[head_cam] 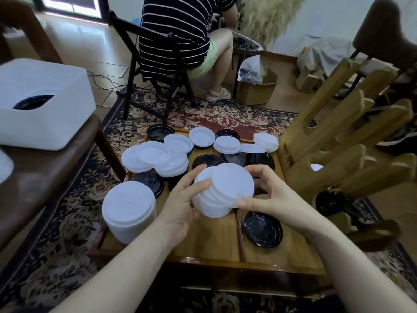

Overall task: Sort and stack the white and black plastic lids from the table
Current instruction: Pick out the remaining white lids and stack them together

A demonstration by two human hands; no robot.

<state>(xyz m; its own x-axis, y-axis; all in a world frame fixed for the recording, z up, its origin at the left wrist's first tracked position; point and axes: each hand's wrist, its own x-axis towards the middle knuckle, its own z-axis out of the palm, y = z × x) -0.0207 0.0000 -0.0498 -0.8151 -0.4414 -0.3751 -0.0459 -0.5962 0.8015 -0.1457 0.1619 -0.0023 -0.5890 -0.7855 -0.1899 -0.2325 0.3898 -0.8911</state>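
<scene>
Two hands share one short stack of white lids, held tilted above the middle of the low wooden table. The left hand cups the stack from its left side and beneath, fingers curled round it; the right hand pinches the top lid's rim, thumb low and fingers arched above. That top lid sits skewed, so I judge the step is seating it. Best to steady the stack with the left hand, line up the rims, then press down evenly.

A taller finished white stack stands at the table's near-left edge, partly overhanging it, so any set-down there risks a nudge. Loose white lids and black lids crowd the far half. One black lid lies toward the near-right. Bare wood shows along the near edge, between that lid and the tall stack: the safest landing room. A wooden rack hems the right edge.
</scene>
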